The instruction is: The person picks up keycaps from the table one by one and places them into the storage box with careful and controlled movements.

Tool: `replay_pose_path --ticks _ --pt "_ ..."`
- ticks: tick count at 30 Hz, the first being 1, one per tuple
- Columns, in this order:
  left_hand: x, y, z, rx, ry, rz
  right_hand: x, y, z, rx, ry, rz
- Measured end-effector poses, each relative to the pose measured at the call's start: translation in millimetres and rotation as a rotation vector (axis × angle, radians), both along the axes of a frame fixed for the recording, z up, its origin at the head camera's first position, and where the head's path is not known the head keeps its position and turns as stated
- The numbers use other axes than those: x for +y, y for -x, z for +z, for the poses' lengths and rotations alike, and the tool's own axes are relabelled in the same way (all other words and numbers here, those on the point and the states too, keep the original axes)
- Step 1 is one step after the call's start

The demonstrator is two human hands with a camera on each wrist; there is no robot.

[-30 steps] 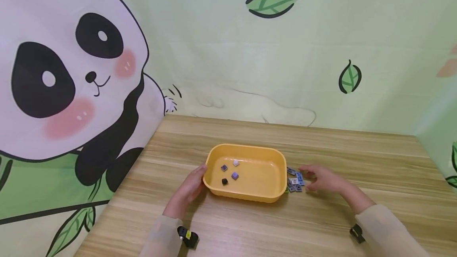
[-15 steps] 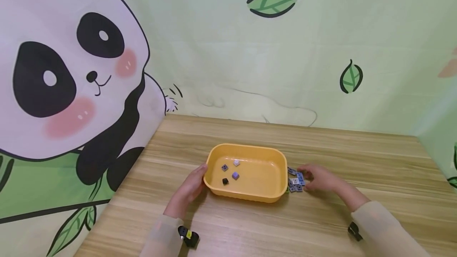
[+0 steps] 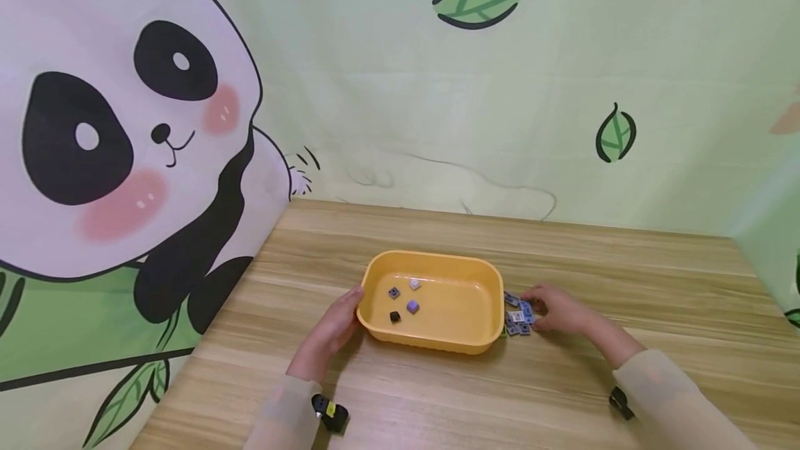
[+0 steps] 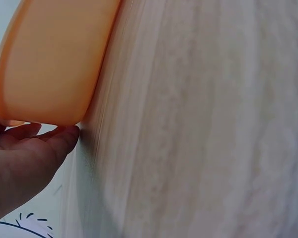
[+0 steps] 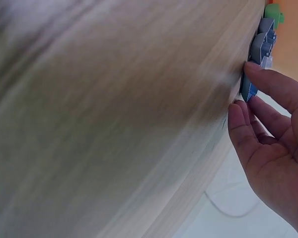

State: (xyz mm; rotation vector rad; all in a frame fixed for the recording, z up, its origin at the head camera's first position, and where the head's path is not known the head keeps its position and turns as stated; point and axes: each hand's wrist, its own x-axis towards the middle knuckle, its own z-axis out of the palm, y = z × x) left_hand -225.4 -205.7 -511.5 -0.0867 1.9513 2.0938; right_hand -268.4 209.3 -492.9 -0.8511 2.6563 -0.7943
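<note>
On the wooden table stands a yellow tray, and on its floor lie, apart from each other, a white piece, a grey piece, a purple piece and a black piece. Just outside its right end is a small cluster: several grey blocks, a tile with a white printed square, and a green block partly hidden by the tray. The blue block lies on the outer side of this cluster, so the other blocks and the tray wall stand between it and the tray's inside. Behind is a pale green wall cloth with a large panda. A black device sits at the left wrist. The right hand has its thumb and a finger at opposite sides of the blue block, pinching it; how firmly, I cannot tell. The left hand rests its extended fingers, close together, against the tray's left end. Compared with one second ago, the right hand has come nearer to the cluster, while the tray and its four pieces remain where they were.
</note>
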Motion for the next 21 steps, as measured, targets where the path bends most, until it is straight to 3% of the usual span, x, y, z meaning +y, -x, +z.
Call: replay_pose_path --ticks 11,21 --pt "0.7 2.0 -0.1 0.014 -0.004 -0.004 1 1.8 3.5 0.005 -0.019 -0.005" --pt "0.9 0.6 0.6 0.007 0.022 0.002 6 -0.5 12.2 -0.058 -0.012 -0.065"
